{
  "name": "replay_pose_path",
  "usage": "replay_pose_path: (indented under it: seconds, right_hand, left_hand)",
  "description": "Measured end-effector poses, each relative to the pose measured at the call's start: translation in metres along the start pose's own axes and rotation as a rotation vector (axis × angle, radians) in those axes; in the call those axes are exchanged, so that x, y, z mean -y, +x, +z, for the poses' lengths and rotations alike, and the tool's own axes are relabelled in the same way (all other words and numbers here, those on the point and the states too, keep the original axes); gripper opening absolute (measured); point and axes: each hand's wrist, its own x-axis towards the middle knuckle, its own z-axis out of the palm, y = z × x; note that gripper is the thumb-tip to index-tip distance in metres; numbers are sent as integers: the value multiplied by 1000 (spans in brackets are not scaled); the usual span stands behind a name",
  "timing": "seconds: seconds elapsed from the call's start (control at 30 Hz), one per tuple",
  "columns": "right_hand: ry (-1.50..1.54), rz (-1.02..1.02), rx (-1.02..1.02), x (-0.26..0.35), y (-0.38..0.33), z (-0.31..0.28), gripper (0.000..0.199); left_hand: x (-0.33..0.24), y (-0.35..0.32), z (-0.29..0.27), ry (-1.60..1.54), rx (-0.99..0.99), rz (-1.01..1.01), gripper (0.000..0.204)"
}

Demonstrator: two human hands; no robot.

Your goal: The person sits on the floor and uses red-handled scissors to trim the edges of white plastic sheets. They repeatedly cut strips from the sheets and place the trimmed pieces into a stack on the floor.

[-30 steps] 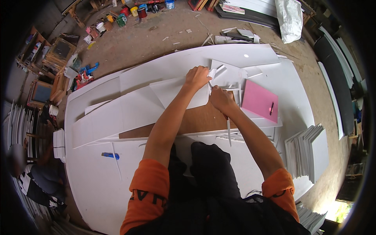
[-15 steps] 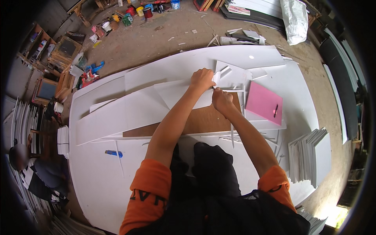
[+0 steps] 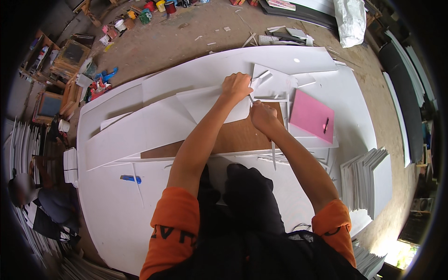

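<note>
My left hand [image 3: 237,86] is closed at the far edge of the layered white boards, by a small white piece [image 3: 255,84] at its thumb. Just nearer and to the right, my right hand [image 3: 264,115] is curled into a fist over a brown board [image 3: 238,137]. A thin grey sliver shows between the two hands; what the right fist grips is mostly hidden. Below that fist a narrow pale strip [image 3: 274,156] points toward me. White sheets [image 3: 158,121] overlap the brown board on the left. A pink board [image 3: 311,116] with a black pen [image 3: 326,125] lies right of my hands.
A blue cutter [image 3: 130,178] lies on the white table [image 3: 107,210] at left. Stacked boards [image 3: 366,184] stand at the right edge. Paint containers [image 3: 161,6] sit on the floor beyond. Another person [image 3: 46,205] is at the far left.
The whole view has shifted slightly, with the scene now a little higher and further left. My right hand has drawn slightly nearer to me, away from the left hand, and the grey sliver shows more.
</note>
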Motion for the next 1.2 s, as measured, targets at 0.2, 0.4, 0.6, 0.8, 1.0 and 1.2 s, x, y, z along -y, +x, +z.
replay_pose_path:
  seconds: [0.2, 0.4, 0.6, 0.8, 1.0, 1.2]
  right_hand:
    - [6, 101, 48, 4, 29, 22, 40]
    - [-14, 50, -25, 1, 33, 30, 31]
    - [-11, -17, -109, -2, -2, 19, 17]
    - [24, 62, -14, -7, 3, 22, 32]
    - [-45, 71, 94, 3, 22, 24, 43]
    - [53, 119, 71, 0, 43, 52, 41]
  left_hand:
    - [-4, -1, 1, -21, 18, 28, 30]
    - [-3, -1, 5, 16, -10, 21, 28]
    - [-1, -1, 8, 32, -92, 34, 28]
    - [-7, -3, 0, 14, -27, 43, 29]
    - [-2, -3, 3, -1, -51, 49, 29]
    - [-10, -5, 4, -6, -14, 63, 27]
